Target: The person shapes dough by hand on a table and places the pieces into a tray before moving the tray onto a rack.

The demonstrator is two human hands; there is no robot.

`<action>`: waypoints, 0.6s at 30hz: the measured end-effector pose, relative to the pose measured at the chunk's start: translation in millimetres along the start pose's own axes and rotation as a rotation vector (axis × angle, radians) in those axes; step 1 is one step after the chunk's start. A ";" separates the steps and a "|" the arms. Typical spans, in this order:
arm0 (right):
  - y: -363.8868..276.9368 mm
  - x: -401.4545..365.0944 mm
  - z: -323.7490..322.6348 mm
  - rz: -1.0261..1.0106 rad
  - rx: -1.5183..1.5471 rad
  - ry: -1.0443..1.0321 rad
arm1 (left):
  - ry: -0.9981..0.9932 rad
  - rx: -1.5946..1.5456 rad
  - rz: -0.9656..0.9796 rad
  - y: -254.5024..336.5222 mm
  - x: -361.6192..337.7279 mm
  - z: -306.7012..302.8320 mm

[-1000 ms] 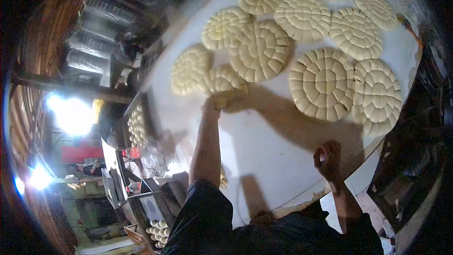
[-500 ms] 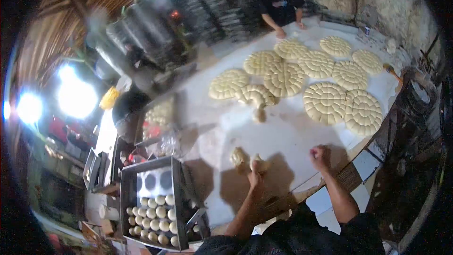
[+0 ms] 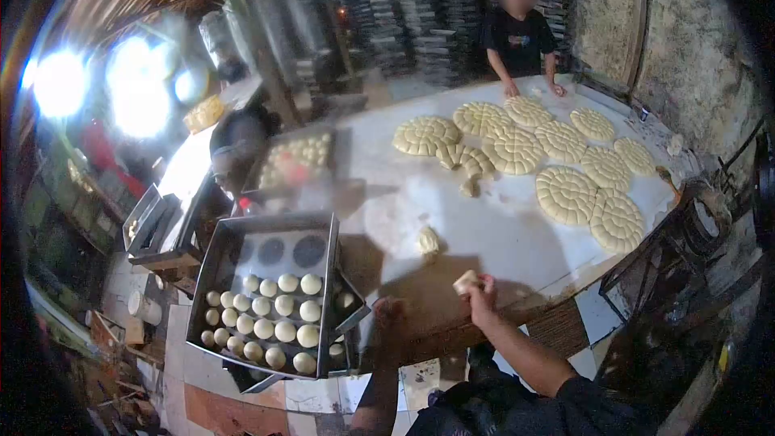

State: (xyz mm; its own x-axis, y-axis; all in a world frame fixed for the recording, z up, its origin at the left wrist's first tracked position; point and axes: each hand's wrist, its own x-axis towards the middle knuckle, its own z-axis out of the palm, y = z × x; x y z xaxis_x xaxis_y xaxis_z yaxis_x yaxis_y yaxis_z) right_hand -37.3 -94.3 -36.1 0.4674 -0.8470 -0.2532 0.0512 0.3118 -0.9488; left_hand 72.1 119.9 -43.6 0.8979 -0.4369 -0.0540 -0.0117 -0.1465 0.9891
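My right hand [image 3: 482, 300] is closed on a small dough piece [image 3: 466, 281] above the near edge of the table. Over to the left, my left hand [image 3: 391, 312] hovers in shadow by the table edge, beside the metal tray; its fingers are too blurred to read. A lump of dough [image 3: 429, 241] lies on the floured tabletop [image 3: 492, 230] just beyond my hands. Round dough balls [image 3: 284, 305] stand in rows in the metal tray [image 3: 334, 246], with bare dark circles at its far end.
Several large scored dough rounds [image 3: 567, 194] cover the table's far right part. A curved strip of cut dough [image 3: 475, 161] lies near them. Another person [image 3: 519, 40] stands at the far end, hands on the table. A second tray of dough balls [image 3: 300, 158] stands at the left.
My left hand has let go of the dough and moved left towards the tray. My right hand has come left and now holds a dough piece. The view has shifted.
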 end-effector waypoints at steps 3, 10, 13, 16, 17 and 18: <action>-26.8 46.1 -52.9 -0.109 -0.028 0.138 | 0.005 0.196 0.144 10.8 -20.8 -12.0; -60.5 115.5 -192.1 -1.109 -1.179 -0.455 | -0.165 1.078 0.864 79.2 9.4 7.5; -62.0 165.0 -162.7 -1.113 -1.150 -0.371 | -0.095 1.134 0.805 97.7 38.9 48.5; -55.4 164.6 -94.1 -0.914 -0.979 -0.275 | -0.013 1.030 0.566 125.8 49.8 110.0; -40.0 152.2 -88.3 -0.926 -0.953 -0.309 | -0.069 1.076 0.530 124.2 48.8 121.1; -24.4 140.0 -90.2 -0.969 -0.947 -0.392 | -0.216 1.193 0.511 120.6 43.3 128.5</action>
State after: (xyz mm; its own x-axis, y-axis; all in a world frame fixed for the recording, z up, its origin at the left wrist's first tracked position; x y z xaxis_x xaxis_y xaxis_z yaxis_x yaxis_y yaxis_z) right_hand -52.7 -259.3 -65.5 0.8089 -0.3338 0.4840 -0.0414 -0.8535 -0.5195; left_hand 53.0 -30.7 55.8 0.5895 -0.7923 0.1571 -0.8058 -0.5635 0.1820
